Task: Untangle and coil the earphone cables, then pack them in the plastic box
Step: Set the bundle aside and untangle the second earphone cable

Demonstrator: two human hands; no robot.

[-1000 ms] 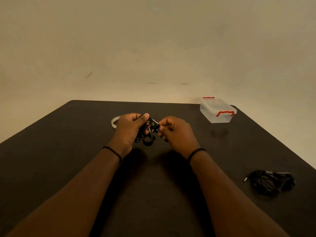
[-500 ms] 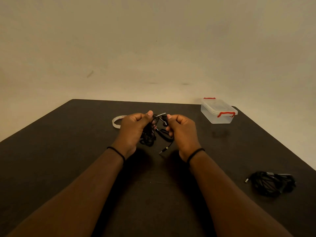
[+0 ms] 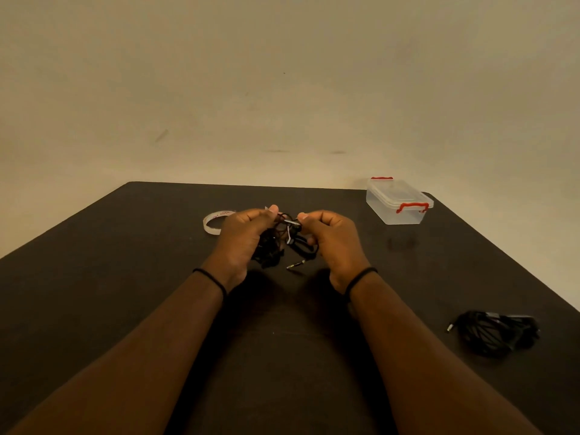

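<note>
Table [image 3: 125,277] bears a shut plastic box [image 3: 398,202] far right. Left hand [image 3: 243,237] and right hand [image 3: 332,238] both pinch tangled earphone cables [image 3: 284,243] mid-table: light, limp, snag-prone; best gripped near the dangling plug [image 3: 296,264].

No text can be read with certainty. The tape roll [image 3: 216,221] on the table carries small reddish print on its inner side — the letters are too blurred to make out. The plastic box [image 3: 398,200] shows no label, brand or number — only its red clips.
</note>
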